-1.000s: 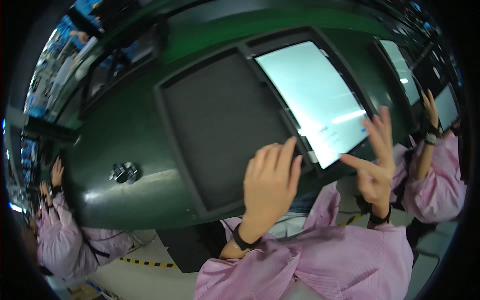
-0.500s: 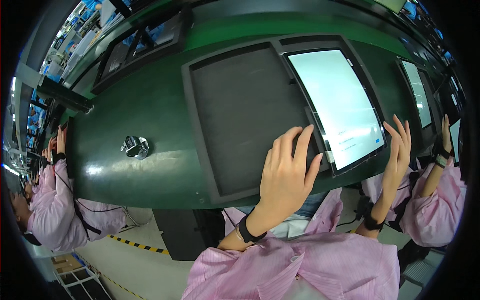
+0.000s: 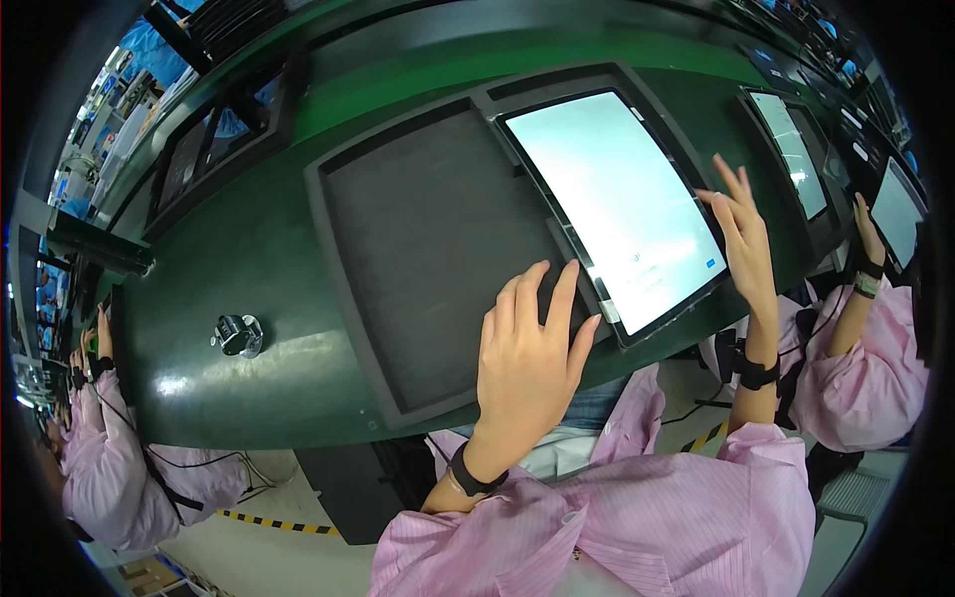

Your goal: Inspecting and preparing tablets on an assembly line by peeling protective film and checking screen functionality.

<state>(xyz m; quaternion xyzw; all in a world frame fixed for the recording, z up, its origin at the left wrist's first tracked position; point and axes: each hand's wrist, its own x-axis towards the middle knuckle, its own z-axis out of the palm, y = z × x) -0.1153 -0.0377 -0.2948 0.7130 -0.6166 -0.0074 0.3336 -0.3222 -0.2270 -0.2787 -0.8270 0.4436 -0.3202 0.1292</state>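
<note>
A tablet (image 3: 612, 204) with a lit, pale screen lies in the right-hand part of a dark foam tray (image 3: 423, 249). My left hand (image 3: 527, 348) is open, palm down with fingers spread, beside the tablet's near left corner and over the tray. The fingertips are close to the tablet's left edge; whether they touch it I cannot tell. At the tablet's right edge, my right hand (image 3: 744, 239) is open too. One finger reaches in to that edge while others point up and away. Both wrists wear black bands.
A small metal and black object (image 3: 237, 336) sits on the green table (image 3: 209, 264) at the left. Another dark tray (image 3: 224, 134) stands far left. To the right are another lit tablet (image 3: 791, 149) and a co-worker's hand (image 3: 868, 234). More co-workers sit at the left edge.
The whole view has shifted, so the table and tray appear farther left. My right hand has gone farther up along the tablet's right edge. My left hand stays near the left edge.
</note>
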